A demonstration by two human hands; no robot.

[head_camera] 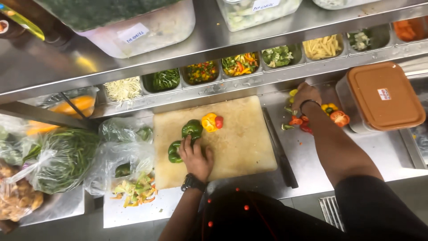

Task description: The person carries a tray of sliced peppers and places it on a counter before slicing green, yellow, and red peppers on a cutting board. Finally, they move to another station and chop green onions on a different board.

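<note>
My left hand [195, 157] rests on a pale cutting board [240, 143], its fingers on green bell pepper pieces [191, 129], with another green piece [174, 152] beside it. A yellow pepper half and a red piece [211, 122] lie just beyond. My right hand [306, 95] reaches to the back right of the steel counter, fingers curled over a yellow-green pepper scrap [293, 93]. Red, yellow and green pepper offcuts [334, 115] lie around that wrist. What the right hand holds is hidden.
A long dark knife [279, 149] lies along the board's right edge. An orange-lidded container [384, 95] stands at the right. Steel inserts of cut vegetables [240, 64] line the back rail. Plastic bags of greens [62, 158] and pepper trimmings [133, 189] sit at the left.
</note>
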